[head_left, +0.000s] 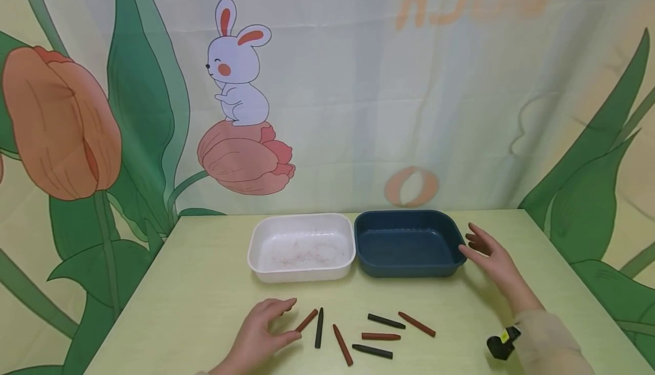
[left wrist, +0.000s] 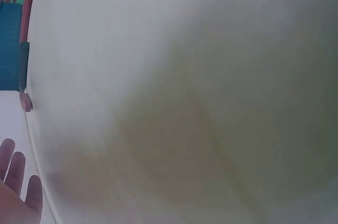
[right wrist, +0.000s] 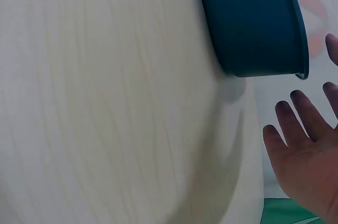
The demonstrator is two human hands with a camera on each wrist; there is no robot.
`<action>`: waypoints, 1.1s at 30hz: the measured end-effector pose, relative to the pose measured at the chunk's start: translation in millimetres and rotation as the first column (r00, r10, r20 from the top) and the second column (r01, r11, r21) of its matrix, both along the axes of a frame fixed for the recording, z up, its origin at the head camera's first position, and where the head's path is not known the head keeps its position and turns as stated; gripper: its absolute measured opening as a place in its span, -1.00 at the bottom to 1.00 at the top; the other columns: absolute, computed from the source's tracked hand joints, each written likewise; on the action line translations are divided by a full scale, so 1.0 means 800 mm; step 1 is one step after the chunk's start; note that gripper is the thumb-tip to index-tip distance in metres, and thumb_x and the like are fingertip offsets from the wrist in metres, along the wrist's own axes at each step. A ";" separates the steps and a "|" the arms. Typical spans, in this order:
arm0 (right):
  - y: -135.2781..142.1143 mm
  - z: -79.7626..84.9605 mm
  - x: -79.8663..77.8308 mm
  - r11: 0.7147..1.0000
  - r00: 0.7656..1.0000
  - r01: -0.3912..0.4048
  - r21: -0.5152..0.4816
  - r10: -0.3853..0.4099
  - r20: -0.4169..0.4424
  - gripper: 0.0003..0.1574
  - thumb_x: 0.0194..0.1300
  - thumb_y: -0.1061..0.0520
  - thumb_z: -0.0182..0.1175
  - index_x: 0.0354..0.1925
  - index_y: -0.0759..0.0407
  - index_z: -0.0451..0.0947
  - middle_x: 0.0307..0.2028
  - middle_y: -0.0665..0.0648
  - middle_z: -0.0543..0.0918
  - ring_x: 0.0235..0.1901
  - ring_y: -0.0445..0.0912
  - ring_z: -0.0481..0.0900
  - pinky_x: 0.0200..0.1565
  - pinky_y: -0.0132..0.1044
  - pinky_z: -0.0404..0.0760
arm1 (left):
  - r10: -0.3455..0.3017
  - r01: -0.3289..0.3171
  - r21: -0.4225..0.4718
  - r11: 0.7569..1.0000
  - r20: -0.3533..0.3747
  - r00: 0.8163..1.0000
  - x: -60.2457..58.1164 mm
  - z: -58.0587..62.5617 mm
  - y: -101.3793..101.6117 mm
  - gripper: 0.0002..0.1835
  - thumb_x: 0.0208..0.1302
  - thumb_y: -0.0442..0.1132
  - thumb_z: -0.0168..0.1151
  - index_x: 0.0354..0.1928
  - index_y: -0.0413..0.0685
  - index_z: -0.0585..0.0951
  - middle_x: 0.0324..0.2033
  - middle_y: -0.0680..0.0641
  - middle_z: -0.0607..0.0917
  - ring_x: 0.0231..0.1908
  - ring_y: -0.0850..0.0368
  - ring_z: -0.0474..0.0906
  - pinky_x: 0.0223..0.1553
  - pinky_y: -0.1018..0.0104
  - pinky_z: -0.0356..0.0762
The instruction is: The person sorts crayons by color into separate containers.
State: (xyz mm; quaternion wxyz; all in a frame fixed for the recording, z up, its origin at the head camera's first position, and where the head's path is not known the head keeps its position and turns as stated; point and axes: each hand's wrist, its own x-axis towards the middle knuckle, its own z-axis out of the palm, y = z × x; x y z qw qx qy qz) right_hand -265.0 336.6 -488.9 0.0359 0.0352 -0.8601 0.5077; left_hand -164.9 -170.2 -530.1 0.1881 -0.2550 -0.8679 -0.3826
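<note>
My left hand (head_left: 261, 332) hovers low over the table, its thumb and fingers spread apart beside a brown crayon (head_left: 309, 319). A black crayon (head_left: 319, 328) lies just right of that one. Further right, several more brown and black crayons are scattered, among them a brown crayon (head_left: 381, 336) and a black crayon (head_left: 372, 351). At the right end of the dark blue tray (head_left: 409, 271) is my right hand (head_left: 488, 255), fingers loosely extended, holding nothing. In the right wrist view its fingers appear apart from the tray's wall (right wrist: 253, 28).
A white tray (head_left: 302, 275) with reddish smudges on its bottom stands left of the blue one, close against it. Behind the table (head_left: 194, 284) hangs a printed curtain (head_left: 338, 79) with a rabbit and tulips. A small black device (head_left: 501, 345) sits at the right wrist.
</note>
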 end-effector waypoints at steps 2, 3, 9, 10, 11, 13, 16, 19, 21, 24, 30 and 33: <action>0.002 -0.002 -0.002 1.000 1.000 -0.013 -0.014 0.013 0.022 -0.02 0.46 -0.06 0.15 0.57 0.19 -0.12 0.41 0.51 0.15 0.36 0.38 0.16 0.24 0.15 0.32 | -0.008 0.008 0.010 1.000 0.015 1.000 -0.001 -0.002 0.000 -0.36 -0.14 -0.21 0.64 0.09 -0.17 0.67 -0.16 0.00 0.71 -0.19 0.09 0.59 -0.12 0.19 0.56; 0.003 -0.004 -0.004 1.000 0.999 -0.017 -0.018 0.018 0.033 -0.02 0.46 -0.07 0.15 0.57 0.18 -0.12 0.42 0.50 0.15 0.37 0.36 0.16 0.24 0.09 0.34 | -0.009 0.009 0.015 1.000 0.031 0.999 -0.001 -0.003 0.000 -0.36 -0.14 -0.21 0.64 0.09 -0.17 0.67 -0.16 0.00 0.71 -0.19 0.08 0.59 -0.12 0.19 0.56; 0.007 -0.008 -0.011 0.998 0.997 -0.049 -0.050 0.052 0.061 -0.03 0.47 -0.05 0.15 0.57 0.16 -0.13 0.41 0.49 0.17 0.37 0.33 0.18 0.03 -0.46 0.40 | 0.007 -0.019 0.056 0.998 0.205 0.979 0.000 -0.004 0.002 -0.37 -0.11 -0.19 0.62 0.10 -0.14 0.67 -0.18 0.03 0.71 -0.20 0.05 0.60 -0.15 0.22 0.59; 0.007 -0.008 -0.011 0.997 0.996 -0.057 -0.058 0.061 0.062 -0.04 0.47 -0.04 0.14 0.57 0.17 -0.13 0.40 0.51 0.17 0.36 0.33 0.18 -0.01 -0.52 0.38 | 0.012 -0.027 0.063 0.998 0.228 0.974 0.000 -0.004 0.003 -0.38 -0.10 -0.19 0.62 0.10 -0.14 0.67 -0.18 0.03 0.71 -0.20 0.05 0.60 -0.15 0.23 0.59; 0.007 -0.008 -0.012 0.996 0.996 -0.063 -0.066 0.067 0.063 -0.04 0.47 -0.02 0.14 0.57 0.18 -0.13 0.40 0.51 0.17 0.36 0.34 0.18 -0.04 -0.56 0.38 | 0.018 -0.034 0.064 0.997 0.247 0.969 0.000 -0.004 0.003 -0.38 -0.09 -0.18 0.61 0.10 -0.14 0.67 -0.18 0.03 0.71 -0.20 0.06 0.59 -0.15 0.23 0.59; 0.006 -0.009 -0.013 0.994 0.995 -0.072 -0.084 0.078 0.066 -0.04 0.48 0.00 0.14 0.57 0.21 -0.14 0.39 0.53 0.16 0.35 0.35 0.18 -0.06 -0.61 0.39 | 0.025 -0.045 0.069 0.997 0.269 0.963 0.000 -0.004 0.005 -0.39 -0.09 -0.18 0.61 0.09 -0.14 0.67 -0.18 0.03 0.71 -0.20 0.06 0.59 -0.15 0.23 0.59; 0.006 -0.010 -0.014 0.991 0.993 -0.077 -0.110 0.086 0.076 -0.05 0.48 0.03 0.14 0.56 0.22 -0.14 0.39 0.55 0.15 0.34 0.35 0.19 -0.07 -0.61 0.44 | 0.034 -0.058 0.071 0.996 0.300 0.953 0.000 -0.005 0.007 -0.41 -0.09 -0.18 0.61 0.08 -0.13 0.68 -0.20 0.05 0.70 -0.20 0.08 0.59 -0.14 0.24 0.58; 0.006 -0.011 -0.015 0.989 0.993 -0.077 -0.124 0.088 0.084 -0.06 0.48 0.03 0.14 0.56 0.22 -0.14 0.38 0.55 0.15 0.33 0.34 0.21 -0.04 -0.53 0.51 | 0.041 -0.069 0.073 0.995 0.326 0.944 -0.002 -0.008 0.009 -0.42 -0.09 -0.18 0.61 0.07 -0.11 0.70 -0.20 0.07 0.69 -0.19 0.10 0.58 -0.12 0.25 0.57; 0.006 -0.012 -0.015 0.989 0.992 -0.078 -0.122 0.089 0.089 -0.06 0.48 0.03 0.14 0.57 0.21 -0.13 0.38 0.55 0.15 0.31 0.32 0.23 -0.04 -0.48 0.54 | 0.048 -0.077 0.072 0.994 0.335 0.941 -0.002 -0.011 0.011 -0.43 -0.09 -0.17 0.61 0.05 -0.09 0.71 -0.21 0.09 0.69 -0.18 0.11 0.57 -0.12 0.26 0.55; 0.006 -0.013 -0.017 0.990 0.991 -0.072 -0.118 0.085 0.106 -0.06 0.48 0.02 0.13 0.57 0.20 -0.12 0.39 0.53 0.15 0.30 0.30 0.25 -0.05 -0.44 0.56 | 0.059 -0.087 0.068 0.994 0.340 0.938 -0.003 -0.014 0.012 -0.46 -0.10 -0.16 0.62 0.03 -0.05 0.73 -0.21 0.11 0.69 -0.18 0.12 0.56 -0.11 0.28 0.53; 0.007 -0.017 -0.021 0.988 0.987 -0.072 -0.139 0.091 0.136 -0.07 0.49 0.05 0.12 0.57 0.19 -0.14 0.42 0.53 0.09 0.34 0.34 0.21 -0.05 -0.43 0.56 | 0.085 -0.105 0.041 0.994 0.344 0.935 -0.002 -0.011 0.014 -0.51 -0.09 -0.16 0.62 -0.02 -0.02 0.75 -0.21 0.15 0.67 -0.17 0.15 0.54 -0.10 0.26 0.52; 0.007 -0.019 -0.023 0.986 0.985 -0.078 -0.150 0.100 0.141 -0.07 0.49 0.05 0.12 0.57 0.19 -0.14 0.42 0.53 0.07 0.34 0.34 0.20 -0.05 -0.45 0.56 | 0.105 -0.119 0.020 0.993 0.344 0.933 -0.001 -0.009 0.016 -0.54 -0.08 -0.17 0.61 -0.04 -0.02 0.76 -0.22 0.15 0.66 -0.17 0.14 0.54 -0.10 0.24 0.51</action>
